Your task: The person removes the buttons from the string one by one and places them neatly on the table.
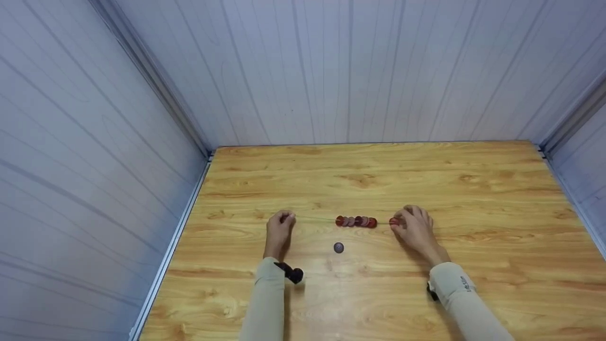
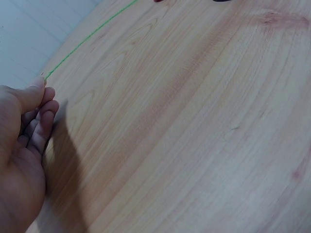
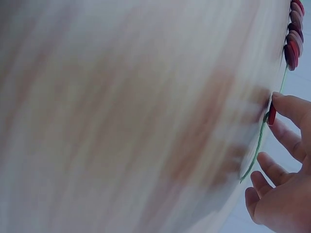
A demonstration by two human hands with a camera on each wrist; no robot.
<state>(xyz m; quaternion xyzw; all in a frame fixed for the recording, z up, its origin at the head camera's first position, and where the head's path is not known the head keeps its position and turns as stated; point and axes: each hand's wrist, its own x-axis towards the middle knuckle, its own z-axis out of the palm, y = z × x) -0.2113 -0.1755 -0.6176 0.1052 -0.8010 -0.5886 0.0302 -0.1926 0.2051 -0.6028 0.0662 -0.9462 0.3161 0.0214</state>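
Observation:
A green string [image 2: 90, 36] runs between the two hands above the wooden table. The left hand [image 1: 279, 231] pinches one end of it between thumb and forefinger. Along its middle hangs an overlapping row of red, mauve and dark buttons [image 1: 356, 221]. Right of that row, the right hand [image 1: 416, 229] pinches a single red button [image 3: 272, 114] between thumb and forefinger, its other fingers loosely bent. In the right wrist view, the string's short tail [image 3: 252, 162] trails beyond this red button. One loose dark button [image 1: 338, 247] lies on the table between the hands, nearer the person.
The wood-patterned table [image 1: 369, 180] meets a pale panelled back wall [image 1: 326, 71], with side walls to left and right. A black wrist camera [image 1: 294, 274] sticks out from the left sleeve, and another dark mount [image 1: 432, 291] shows by the right cuff.

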